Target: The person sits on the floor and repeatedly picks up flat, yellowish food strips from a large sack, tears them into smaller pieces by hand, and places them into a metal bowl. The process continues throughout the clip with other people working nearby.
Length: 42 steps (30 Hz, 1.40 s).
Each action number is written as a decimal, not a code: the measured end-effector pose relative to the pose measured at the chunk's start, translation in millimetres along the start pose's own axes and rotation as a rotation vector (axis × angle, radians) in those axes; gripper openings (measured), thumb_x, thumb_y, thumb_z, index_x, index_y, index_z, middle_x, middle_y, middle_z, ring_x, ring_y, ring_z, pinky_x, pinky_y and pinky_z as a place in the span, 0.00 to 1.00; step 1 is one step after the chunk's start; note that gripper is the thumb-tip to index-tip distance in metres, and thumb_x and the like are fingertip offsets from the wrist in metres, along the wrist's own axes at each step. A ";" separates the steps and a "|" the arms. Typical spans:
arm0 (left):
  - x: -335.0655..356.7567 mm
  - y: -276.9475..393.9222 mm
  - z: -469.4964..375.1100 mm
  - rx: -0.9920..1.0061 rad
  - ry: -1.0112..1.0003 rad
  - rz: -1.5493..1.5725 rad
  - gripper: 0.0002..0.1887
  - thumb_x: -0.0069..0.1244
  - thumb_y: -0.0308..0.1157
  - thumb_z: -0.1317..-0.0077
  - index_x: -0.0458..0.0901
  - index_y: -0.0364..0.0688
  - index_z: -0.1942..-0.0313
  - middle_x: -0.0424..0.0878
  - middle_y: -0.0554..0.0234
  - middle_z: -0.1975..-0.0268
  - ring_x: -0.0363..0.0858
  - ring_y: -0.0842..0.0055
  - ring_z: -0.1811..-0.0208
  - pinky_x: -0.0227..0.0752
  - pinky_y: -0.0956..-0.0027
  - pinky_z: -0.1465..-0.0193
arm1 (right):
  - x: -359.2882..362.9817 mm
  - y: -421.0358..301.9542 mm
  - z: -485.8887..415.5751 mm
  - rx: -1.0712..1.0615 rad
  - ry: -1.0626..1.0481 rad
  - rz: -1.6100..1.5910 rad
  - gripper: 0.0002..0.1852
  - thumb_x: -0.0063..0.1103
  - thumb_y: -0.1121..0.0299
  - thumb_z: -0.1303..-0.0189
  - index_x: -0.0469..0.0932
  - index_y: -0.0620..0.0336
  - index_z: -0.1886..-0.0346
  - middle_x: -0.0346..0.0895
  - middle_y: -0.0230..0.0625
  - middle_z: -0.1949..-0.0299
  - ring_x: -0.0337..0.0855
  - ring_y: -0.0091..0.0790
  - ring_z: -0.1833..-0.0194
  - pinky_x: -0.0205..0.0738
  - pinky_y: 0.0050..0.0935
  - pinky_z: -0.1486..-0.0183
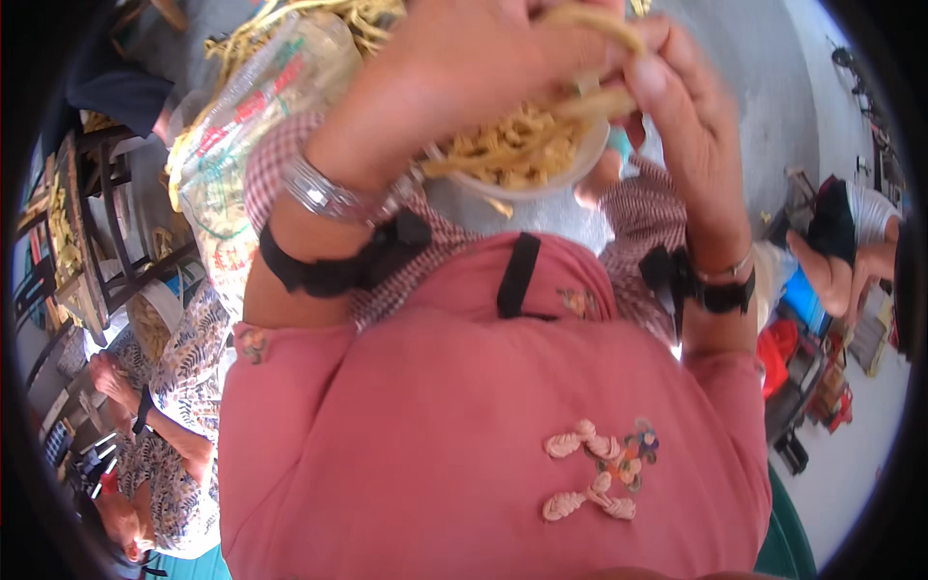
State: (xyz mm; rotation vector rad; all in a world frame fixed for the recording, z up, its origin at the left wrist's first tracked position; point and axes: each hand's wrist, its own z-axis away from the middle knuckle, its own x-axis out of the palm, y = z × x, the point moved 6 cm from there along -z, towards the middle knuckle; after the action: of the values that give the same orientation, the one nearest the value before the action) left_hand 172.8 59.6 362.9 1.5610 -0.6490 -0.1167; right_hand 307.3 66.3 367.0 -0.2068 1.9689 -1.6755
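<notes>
A pale yellow pliable strip is looped between my two hands at the top of the view. My left hand, blurred, grips it from the left, its fingertips partly hidden. The thumb and fingers of my right hand pinch the strip on the other side. Just below them is a white bowl holding many short yellow pieces, some apparently knotted. A longer strip lies across its contents and left rim.
Left of the bowl stands a printed clear plastic bag, with long yellow strips around its top. Further left are a wooden bench, a white bucket and a seated person. Another person sits at right.
</notes>
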 end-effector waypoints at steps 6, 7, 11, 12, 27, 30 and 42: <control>9.6 -5.4 -5.0 0.126 0.000 0.356 0.16 0.47 0.27 0.33 0.72 0.35 0.45 0.79 0.63 0.59 0.79 0.81 0.60 0.74 0.78 0.55 | 3.2 -4.4 5.7 0.058 0.095 -0.185 0.22 0.46 0.50 0.32 0.72 0.63 0.53 0.74 0.28 0.71 0.71 0.16 0.73 0.65 0.14 0.72; 9.5 -8.7 -4.7 0.136 -0.024 0.310 0.17 0.47 0.26 0.34 0.72 0.35 0.45 0.79 0.63 0.58 0.79 0.81 0.59 0.74 0.78 0.54 | 1.4 0.4 6.3 0.059 0.068 -0.188 0.22 0.45 0.50 0.32 0.73 0.63 0.54 0.73 0.28 0.71 0.71 0.17 0.74 0.65 0.14 0.73; 15.4 -5.8 0.7 0.141 0.068 -0.041 0.18 0.48 0.27 0.34 0.71 0.34 0.44 0.77 0.61 0.54 0.78 0.78 0.57 0.72 0.77 0.52 | -5.2 27.0 -1.2 0.035 -0.125 -0.330 0.20 0.45 0.52 0.31 0.74 0.62 0.61 0.72 0.29 0.73 0.71 0.18 0.75 0.64 0.16 0.74; 17.6 -5.4 -1.1 0.194 0.109 -0.169 0.18 0.47 0.27 0.34 0.71 0.34 0.44 0.77 0.59 0.54 0.79 0.77 0.57 0.72 0.77 0.52 | -8.6 30.9 -6.0 0.045 -0.158 -0.390 0.19 0.44 0.54 0.30 0.75 0.62 0.62 0.72 0.29 0.74 0.71 0.18 0.76 0.64 0.17 0.74; 11.4 -25.7 0.9 -0.037 0.295 -0.001 0.21 0.38 0.41 0.27 0.76 0.34 0.47 0.81 0.60 0.60 0.79 0.81 0.62 0.73 0.76 0.56 | -0.9 22.1 -3.0 0.108 0.057 -0.355 0.21 0.40 0.53 0.29 0.64 0.58 0.43 0.75 0.29 0.65 0.73 0.20 0.55 0.73 0.21 0.58; 16.0 -29.3 -1.1 -0.070 0.178 0.171 0.24 0.34 0.45 0.26 0.74 0.32 0.46 0.79 0.60 0.56 0.80 0.78 0.61 0.77 0.73 0.57 | -4.5 18.6 -8.4 -0.032 0.104 -0.357 0.21 0.40 0.53 0.29 0.65 0.59 0.45 0.75 0.28 0.64 0.73 0.19 0.55 0.72 0.21 0.58; -7.7 -5.2 2.4 -0.021 0.254 0.432 0.29 0.33 0.52 0.28 0.72 0.31 0.47 0.70 0.62 0.54 0.68 0.84 0.72 0.80 0.73 0.64 | -52.4 62.1 4.8 0.064 0.157 -0.153 0.15 0.51 0.58 0.33 0.77 0.61 0.69 0.69 0.22 0.76 0.63 0.15 0.75 0.59 0.17 0.72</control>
State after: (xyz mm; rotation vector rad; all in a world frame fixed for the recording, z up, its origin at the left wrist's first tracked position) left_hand 167.0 60.9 355.3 1.3543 -0.7631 0.3913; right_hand 367.7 99.0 323.3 -0.2128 2.0533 -1.9014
